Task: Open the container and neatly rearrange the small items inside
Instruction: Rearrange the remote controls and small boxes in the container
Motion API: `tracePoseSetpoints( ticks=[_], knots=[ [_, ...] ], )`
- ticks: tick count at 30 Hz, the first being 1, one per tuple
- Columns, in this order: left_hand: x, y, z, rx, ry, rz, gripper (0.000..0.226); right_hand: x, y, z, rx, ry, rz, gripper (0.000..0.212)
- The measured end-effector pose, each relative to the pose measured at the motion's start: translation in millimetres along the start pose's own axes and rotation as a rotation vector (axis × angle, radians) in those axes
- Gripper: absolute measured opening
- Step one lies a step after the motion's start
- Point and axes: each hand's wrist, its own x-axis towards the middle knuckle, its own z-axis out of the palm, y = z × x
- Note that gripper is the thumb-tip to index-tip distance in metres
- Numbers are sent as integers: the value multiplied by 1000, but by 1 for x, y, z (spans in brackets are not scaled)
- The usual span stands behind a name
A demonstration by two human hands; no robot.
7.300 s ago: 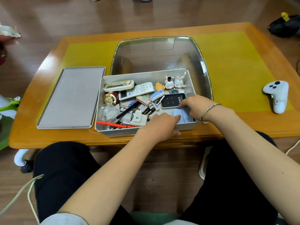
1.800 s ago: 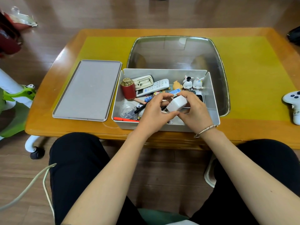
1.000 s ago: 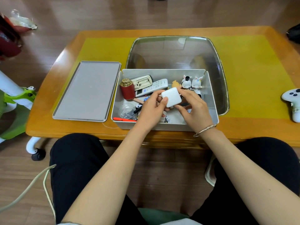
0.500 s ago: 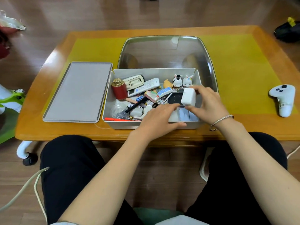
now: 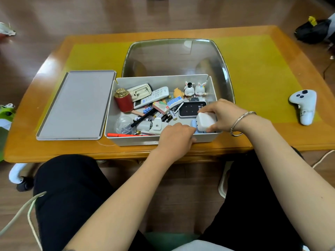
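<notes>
Moved: white charger lowered to container's front right corner.
Right hand: pinching charger.
Left hand: loosely curled on front wall, grip unclear.

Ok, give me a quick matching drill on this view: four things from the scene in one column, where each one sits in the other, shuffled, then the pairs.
Things:
1. lid
2. white adapter
3. rabbit figurines
4. white controller

Places:
A. at the container's far wall
B. on the table, right of the container
C. flat on the table, left of the container
D. held by the right hand, inside the container

Pairs: 1-C, 2-D, 3-A, 4-B
</notes>
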Motion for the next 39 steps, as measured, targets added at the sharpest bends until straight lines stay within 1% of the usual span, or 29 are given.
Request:
tracePoseSetpoints(
  ticks=[5, 7, 9, 11, 13, 15, 17, 22, 30, 33, 36, 39],
  knots=[
    [-1, 2, 4, -63, 47, -53, 43, -1, -6, -4, -63, -206, -24, 41],
    [-1, 3, 5, -67, 79, -53, 46, -1, -7, -4, -55, -227, 8, 34],
    [-3, 2, 6, -47, 118, -33, 49, 0, -8, -3, -3, -153, 48, 38],
    [-5, 2, 7, -31, 154, -9, 50, 4, -10, -3, 35, -21, 54, 46],
    [-7, 2, 6, -23, 174, 21, 46, 10, -12, -2, -1, 36, 45, 54],
    [-7, 2, 4, -21, 180, 50, 42, 15, -12, 0, -103, -9, 66, 55],
    [-8, 1, 3, -9, 174, 69, 40, 18, -13, 3, -176, -69, 89, 51],
    [-7, 0, 4, -19, 163, 71, 43, 22, -12, 7, -203, -125, 103, 45],
    [-7, 1, 4, -9, 179, 76, 45, 21, -9, 11, -165, -101, 93, 47],
    [-7, 1, 4, 24, 184, 31, 48, 20, -8, 13, -142, -92, 79, 48],
    [-6, 0, 6, 27, 166, 9, 51, 20, -8, 13, -140, -76, 87, 46],
    [-5, -1, 7, 38, 158, 36, 54, 20, -10, 14, -125, -76, 98, 43]
  ],
)
